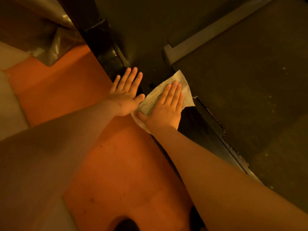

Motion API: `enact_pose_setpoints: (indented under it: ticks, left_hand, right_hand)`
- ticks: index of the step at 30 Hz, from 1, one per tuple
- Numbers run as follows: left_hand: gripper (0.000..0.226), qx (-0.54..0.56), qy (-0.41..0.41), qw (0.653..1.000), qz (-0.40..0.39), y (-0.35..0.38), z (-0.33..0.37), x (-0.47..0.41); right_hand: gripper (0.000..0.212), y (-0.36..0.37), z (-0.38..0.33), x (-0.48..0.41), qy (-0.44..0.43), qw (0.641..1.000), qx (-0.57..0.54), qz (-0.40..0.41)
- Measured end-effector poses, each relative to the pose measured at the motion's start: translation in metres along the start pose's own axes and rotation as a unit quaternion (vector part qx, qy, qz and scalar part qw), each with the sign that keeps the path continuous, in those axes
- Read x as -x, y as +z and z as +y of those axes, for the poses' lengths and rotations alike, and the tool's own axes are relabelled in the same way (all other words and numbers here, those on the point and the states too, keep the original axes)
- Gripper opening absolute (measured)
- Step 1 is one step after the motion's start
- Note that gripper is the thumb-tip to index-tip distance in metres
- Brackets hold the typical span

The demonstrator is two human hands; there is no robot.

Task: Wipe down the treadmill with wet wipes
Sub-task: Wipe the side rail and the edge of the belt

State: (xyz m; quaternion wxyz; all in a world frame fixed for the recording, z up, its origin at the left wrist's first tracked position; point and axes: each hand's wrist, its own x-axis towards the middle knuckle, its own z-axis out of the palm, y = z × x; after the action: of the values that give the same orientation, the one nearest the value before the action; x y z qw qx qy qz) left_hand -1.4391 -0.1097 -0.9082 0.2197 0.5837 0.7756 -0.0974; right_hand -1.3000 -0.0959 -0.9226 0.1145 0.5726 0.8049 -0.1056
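My forearms (pixel 208 172) are nearest, both reaching down and forward from the bottom of the view. Below them on the left is orange floor (pixel 116 164), with crumpled clear plastic (pixel 55 42) far off at the top left.

My left hand (pixel 126 94) lies flat with its fingers straight and a little spread, holding nothing. Its palm is over the floor, its fingertips reach the black edge of the treadmill (pixel 150 30), and its thumb is just beside the wipe (pixel 151 100).

The wipe is spread on the dark side rail (pixel 191 124), between my hands and the belt (pixel 250 97), with one corner reaching the belt's front edge. My right hand (pixel 165 110) presses it down with a flat palm and straight, closed fingers. Nothing is curled round it or pinching it.

I judge the wipe thin, limp and damp. It should slide easily on the smooth rail but bunch or fold if I push from one corner, so a flat palm over its middle is the best hold. The belt's edge looks ragged and specked with white bits, and I'd expect it to snag or tear the sheet. The treadmill looks heavy and stiff enough to take firm pressure without shifting
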Motion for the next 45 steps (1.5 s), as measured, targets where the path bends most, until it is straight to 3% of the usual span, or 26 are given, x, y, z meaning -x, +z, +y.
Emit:
enact_pose_setpoints:
  ticks: [10,17,26,33,40,45]
  left_hand:
    - [0.066,0.006,0.001,1.0,-0.016,-0.003,0.0,0.001]
    - [0.067,-0.011,-0.005,1.0,-0.022,-0.003,0.001,0.001]
    - [0.067,-0.007,-0.007,1.0,-0.025,-0.004,0.002,0.001]
    - [0.069,0.005,-0.007,1.0,-0.012,0.0,0.0,-0.002]
    - [0.069,0.009,-0.003,1.0,-0.021,-0.006,0.003,0.001]
    - [0.068,-0.003,-0.011,0.999,-0.035,-0.007,0.002,0.0]
  right_hand:
    - [0.133,0.001,0.04,0.031,0.002,1.0,-0.009,-0.024]
    - [0.143,-0.014,-0.004,-0.009,0.038,0.997,0.023,-0.062]
    - [0.138,0.003,0.024,0.03,0.005,0.999,0.013,-0.038]
    - [0.144,-0.009,-0.009,-0.007,0.041,0.998,-0.005,-0.044]
    - [0.141,0.007,0.062,0.07,0.021,0.999,-0.035,-0.03]
    - [0.147,-0.004,0.043,0.032,0.025,0.998,-0.017,-0.058]
